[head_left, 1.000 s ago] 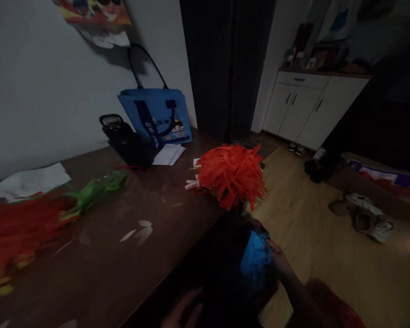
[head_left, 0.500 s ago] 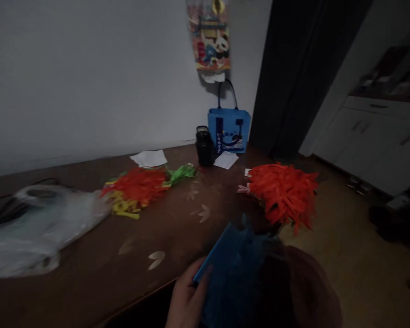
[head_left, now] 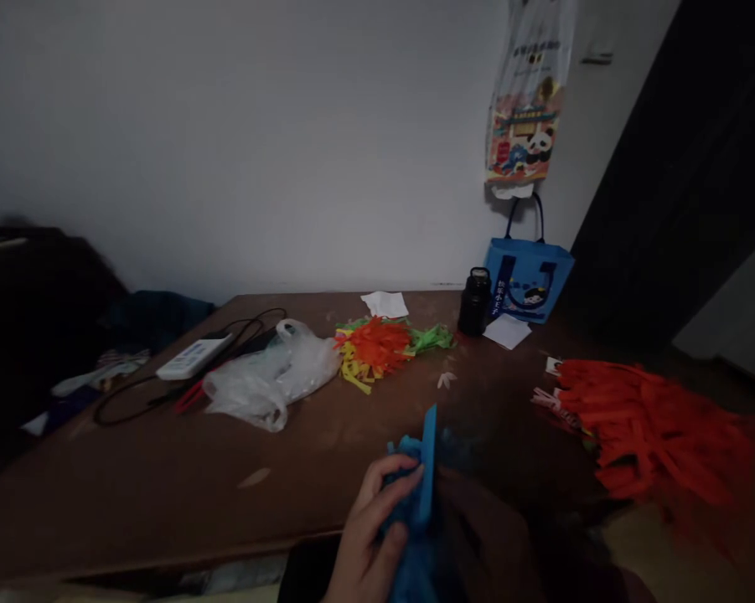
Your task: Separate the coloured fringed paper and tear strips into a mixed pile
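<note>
Low in the middle, my left hand is wrapped round a blue fringed bundle, thumb and fingers pressed against it. A stiff, smooth blue edge stands up from the bundle, with loose strips hanging on both sides. My right hand lies in shadow just right of that edge; it is dark and blurred, so its finger grip does not show. To the right, a large orange-red fringed bundle lies at the table's side, its strips spilling past the edge.
On the brown table are a red, yellow and green fringed pile, a clear plastic bag, a white power strip with cables and white paper. A black bottle and blue tote bag stand by the wall.
My view has swung left, showing more of the table's left side. The blue bundle has turned from slanted to nearly upright, and my right hand has come closer to it.
</note>
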`<state>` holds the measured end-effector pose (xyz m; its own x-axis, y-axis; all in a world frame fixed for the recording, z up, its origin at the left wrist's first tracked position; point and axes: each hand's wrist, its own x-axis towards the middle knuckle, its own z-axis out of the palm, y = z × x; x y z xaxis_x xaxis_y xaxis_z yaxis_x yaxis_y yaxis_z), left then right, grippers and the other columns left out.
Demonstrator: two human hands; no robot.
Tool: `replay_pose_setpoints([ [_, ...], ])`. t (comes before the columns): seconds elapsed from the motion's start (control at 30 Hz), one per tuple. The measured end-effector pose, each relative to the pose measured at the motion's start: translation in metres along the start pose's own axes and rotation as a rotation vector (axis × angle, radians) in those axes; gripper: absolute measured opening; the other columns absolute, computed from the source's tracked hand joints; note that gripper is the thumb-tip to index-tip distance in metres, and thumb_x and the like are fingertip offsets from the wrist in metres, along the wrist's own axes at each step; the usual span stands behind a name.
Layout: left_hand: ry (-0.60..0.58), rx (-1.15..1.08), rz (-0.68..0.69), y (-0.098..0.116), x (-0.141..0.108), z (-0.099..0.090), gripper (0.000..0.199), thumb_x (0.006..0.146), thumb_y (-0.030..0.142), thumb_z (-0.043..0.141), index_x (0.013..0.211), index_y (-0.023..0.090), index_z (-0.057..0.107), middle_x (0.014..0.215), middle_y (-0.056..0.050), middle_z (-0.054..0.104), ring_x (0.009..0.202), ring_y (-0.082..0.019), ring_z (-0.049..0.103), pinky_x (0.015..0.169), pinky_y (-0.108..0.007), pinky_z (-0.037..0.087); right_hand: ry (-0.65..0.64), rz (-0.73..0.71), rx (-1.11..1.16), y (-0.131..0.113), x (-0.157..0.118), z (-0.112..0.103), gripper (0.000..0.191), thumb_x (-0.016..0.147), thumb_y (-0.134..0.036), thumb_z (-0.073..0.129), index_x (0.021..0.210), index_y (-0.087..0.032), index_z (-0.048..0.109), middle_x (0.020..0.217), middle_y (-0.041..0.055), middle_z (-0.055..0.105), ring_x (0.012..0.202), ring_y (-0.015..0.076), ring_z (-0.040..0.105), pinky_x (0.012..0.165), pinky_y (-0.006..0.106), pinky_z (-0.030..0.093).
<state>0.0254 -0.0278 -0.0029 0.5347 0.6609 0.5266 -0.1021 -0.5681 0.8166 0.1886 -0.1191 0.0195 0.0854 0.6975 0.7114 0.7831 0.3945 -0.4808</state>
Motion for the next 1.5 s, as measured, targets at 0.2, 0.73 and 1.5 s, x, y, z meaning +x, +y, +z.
replay_pose_setpoints([
  [0.2,-0.034,-0.005,-0.196,-0.011,0.008,-0.012,0.041,0.09,0.042,0.057,0.13,0.03,0.059,0.135,-0.008,0.058,0.125,-0.025,0.053,0.107,-0.037,0.041,-0.014,0.098,0.178,0.006,0.013,0.026,0.021,0.094,-0.021,0.049,0.105,-0.022,0.067,0.112,0.0068,0.072,0.099,0.0157,0.07,0.086,0.023,0.056],
  [0.73,0.074,0.213,-0.163,-0.046,-0.021,0.005,0.02,0.092,0.022,0.053,0.104,0.02,0.07,0.105,-0.01,0.069,0.099,-0.021,0.066,0.088,-0.033,0.054,-0.249,-0.008,0.033,0.051,-0.07,0.033,0.016,0.09,-0.029,0.058,0.103,-0.025,0.067,0.094,0.0019,0.076,0.087,0.016,0.072,0.081,0.023,0.057],
  [1.5,0.133,0.278,-0.269,-0.02,-0.1,-0.044,0.039,0.082,0.057,0.059,0.1,0.025,0.07,0.106,-0.01,0.068,0.098,-0.029,0.064,0.082,-0.036,0.055,-0.378,0.742,0.63,0.01,-0.087,0.047,0.05,0.089,-0.059,0.047,0.087,-0.017,0.075,0.063,0.0043,0.067,0.059,0.0223,0.068,0.049,0.03,0.053],
])
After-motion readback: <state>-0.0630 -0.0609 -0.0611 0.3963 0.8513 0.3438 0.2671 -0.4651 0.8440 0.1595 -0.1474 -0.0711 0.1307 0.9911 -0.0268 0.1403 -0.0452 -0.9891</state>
